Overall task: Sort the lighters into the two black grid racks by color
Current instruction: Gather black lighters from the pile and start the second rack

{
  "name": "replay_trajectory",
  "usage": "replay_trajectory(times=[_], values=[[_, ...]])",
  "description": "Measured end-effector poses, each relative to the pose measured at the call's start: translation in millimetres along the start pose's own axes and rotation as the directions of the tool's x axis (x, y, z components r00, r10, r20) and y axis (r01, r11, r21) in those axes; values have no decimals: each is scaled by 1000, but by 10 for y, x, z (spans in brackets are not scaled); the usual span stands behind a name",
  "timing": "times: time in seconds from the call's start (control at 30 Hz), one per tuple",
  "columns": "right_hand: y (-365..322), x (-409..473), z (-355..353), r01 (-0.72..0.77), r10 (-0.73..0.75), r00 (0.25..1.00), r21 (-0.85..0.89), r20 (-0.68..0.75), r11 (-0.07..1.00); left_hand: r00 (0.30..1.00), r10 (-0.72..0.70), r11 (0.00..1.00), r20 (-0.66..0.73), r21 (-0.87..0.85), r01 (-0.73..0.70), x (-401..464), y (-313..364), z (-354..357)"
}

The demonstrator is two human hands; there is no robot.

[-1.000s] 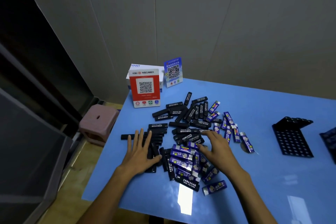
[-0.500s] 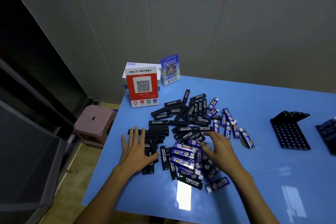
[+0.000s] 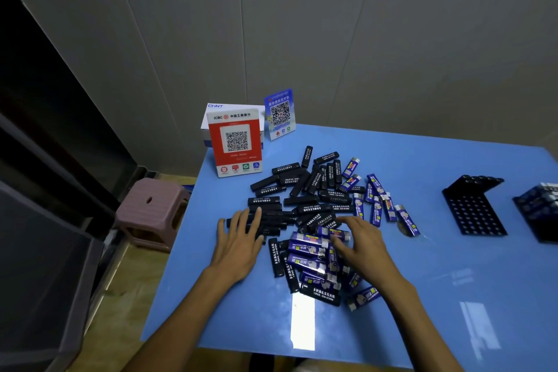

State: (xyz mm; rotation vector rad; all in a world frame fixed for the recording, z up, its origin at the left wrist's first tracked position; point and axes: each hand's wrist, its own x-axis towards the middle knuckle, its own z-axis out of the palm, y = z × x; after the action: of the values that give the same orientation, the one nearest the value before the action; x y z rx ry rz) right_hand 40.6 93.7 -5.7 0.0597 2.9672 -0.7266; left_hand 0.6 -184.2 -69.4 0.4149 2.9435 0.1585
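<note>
Lighters lie in one mixed heap at the middle of the blue worktop (image 3: 453, 296), black lighters (image 3: 305, 190) mostly toward the far and left side, blue lighters (image 3: 308, 251) bunched at the near side with a few strung out to the right. Since a second ago little has shifted: the left hand (image 3: 238, 246) has slid slightly nearer over the left-hand black ones and now rests flat on them, fingers (image 3: 255, 220) straight and spread, holding nothing. The right hand (image 3: 360, 246) has stayed over the blue cluster, fingers loosely bent and touching the topmost blue lighter, with nothing plainly pinched (a grip under the palm cannot be ruled out). The pile itself looks much as it did.

That suggests the sorting of this heap has barely started; both hands seem to be parting colours, not lifting any. The empty black grid rack (image 3: 474, 211) stands well apart at the right, its lid tilted up, and the second rack (image 3: 540, 208), at the frame edge, appears already to hold blue lighters. Each lighter will probably need standing upright in a cell.
</note>
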Motion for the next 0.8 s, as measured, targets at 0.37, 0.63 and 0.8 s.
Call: replay_trajectory(times=[0.37,0.63,0.8], values=[[128,-76,-86,-33,34,999,7,-16,999,978,183,981,103,-86,-175,372,151,-134],[211,-47,-89,-59,59,998,9,-8,998,920,226,974,320,-103,-203,524,42,-279],[178,7,-70,-61,61,998,18,-6,998,925,166,986,341,-44,-161,619,123,-274]])
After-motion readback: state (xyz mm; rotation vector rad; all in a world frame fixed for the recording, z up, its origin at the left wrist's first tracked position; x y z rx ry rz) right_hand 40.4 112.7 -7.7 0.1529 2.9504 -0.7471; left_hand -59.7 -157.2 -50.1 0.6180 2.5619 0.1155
